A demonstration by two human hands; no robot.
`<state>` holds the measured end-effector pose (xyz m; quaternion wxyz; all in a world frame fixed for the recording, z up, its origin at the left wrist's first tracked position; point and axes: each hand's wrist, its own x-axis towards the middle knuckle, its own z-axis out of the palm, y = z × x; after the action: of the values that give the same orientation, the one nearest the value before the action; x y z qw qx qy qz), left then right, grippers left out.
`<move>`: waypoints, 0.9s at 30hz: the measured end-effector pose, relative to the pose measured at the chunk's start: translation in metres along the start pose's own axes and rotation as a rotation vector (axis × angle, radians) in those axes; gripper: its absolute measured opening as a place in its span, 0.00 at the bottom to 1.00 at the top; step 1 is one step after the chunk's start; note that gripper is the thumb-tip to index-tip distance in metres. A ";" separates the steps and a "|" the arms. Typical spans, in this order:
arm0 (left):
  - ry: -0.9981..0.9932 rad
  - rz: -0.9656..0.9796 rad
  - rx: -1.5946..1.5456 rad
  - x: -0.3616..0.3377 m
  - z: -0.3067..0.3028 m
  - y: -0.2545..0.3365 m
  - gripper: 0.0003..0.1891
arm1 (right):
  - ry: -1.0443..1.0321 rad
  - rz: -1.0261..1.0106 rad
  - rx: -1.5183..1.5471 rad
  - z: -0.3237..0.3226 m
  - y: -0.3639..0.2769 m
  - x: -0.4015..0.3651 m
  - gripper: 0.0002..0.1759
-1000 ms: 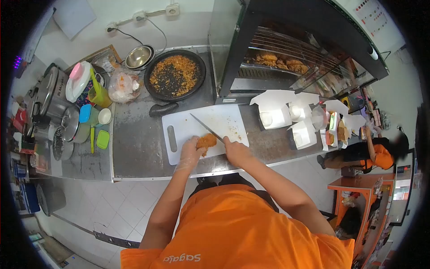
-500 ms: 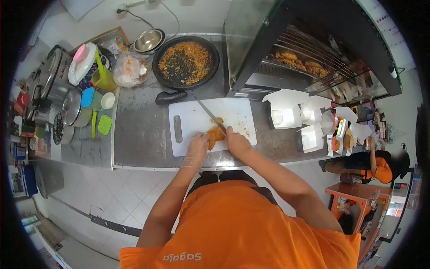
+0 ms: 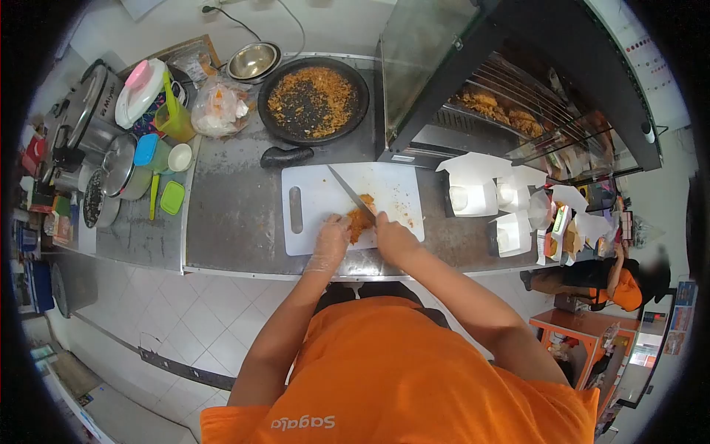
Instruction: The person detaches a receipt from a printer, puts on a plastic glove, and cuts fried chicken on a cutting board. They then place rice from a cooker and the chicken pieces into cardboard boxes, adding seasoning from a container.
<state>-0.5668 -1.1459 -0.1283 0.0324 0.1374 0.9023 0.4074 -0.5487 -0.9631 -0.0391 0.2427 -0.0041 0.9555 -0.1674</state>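
A white cutting board (image 3: 316, 180) with a handle slot lies on the steel counter in front of me. On it is a crumb-coated, orange-brown piece of fried chicken (image 3: 357, 226), with crumbs scattered to its right. My left hand (image 3: 332, 238), in a clear plastic glove, has its fingers closed against the chicken's left side. My right hand (image 3: 397, 240) is wrapped around the handle of a long kitchen knife (image 3: 347, 189). The blade slants across the chicken, its tip toward the upper left of the board. The handle is mostly hidden by my fingers.
A black round pan (image 3: 359, 118) of fried crumbs stands behind the board. Open white boxes (image 3: 473, 200) sit to the right, below a glass food warmer (image 3: 414, 81). Pots, a green jug (image 3: 174, 123) and a plastic bag (image 3: 220, 112) are left. A co-worker (image 3: 625, 287) stands far right.
The view has shifted slightly. The knife lies at a slightly different angle over the chicken, and both hands stay close beside it.
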 end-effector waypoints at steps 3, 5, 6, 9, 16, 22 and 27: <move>-0.022 -0.006 -0.044 0.003 0.004 -0.004 0.14 | -0.068 0.079 -0.021 0.017 0.004 -0.029 0.13; 0.025 0.041 -0.057 -0.001 0.007 -0.009 0.14 | -0.086 0.137 -0.003 0.048 0.015 -0.020 0.12; 0.025 0.040 -0.059 0.000 0.005 -0.007 0.14 | -0.013 0.118 0.032 0.064 0.021 -0.002 0.12; 0.043 0.060 -0.065 -0.007 -0.001 0.001 0.11 | 0.056 0.027 0.083 0.051 0.016 0.027 0.13; 0.112 0.048 -0.089 -0.002 0.012 -0.022 0.09 | 0.009 0.102 0.115 0.061 0.016 -0.018 0.14; 0.206 0.126 -0.186 -0.008 0.027 -0.036 0.10 | 0.032 -0.021 0.060 0.043 0.009 0.025 0.14; 0.222 0.031 -0.136 -0.009 0.015 -0.025 0.10 | 0.015 0.001 0.080 0.055 0.015 -0.020 0.16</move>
<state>-0.5610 -1.1531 -0.1575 -0.0645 0.1029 0.8684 0.4807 -0.5048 -0.9650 -0.0798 0.2357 0.0074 0.9498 -0.2056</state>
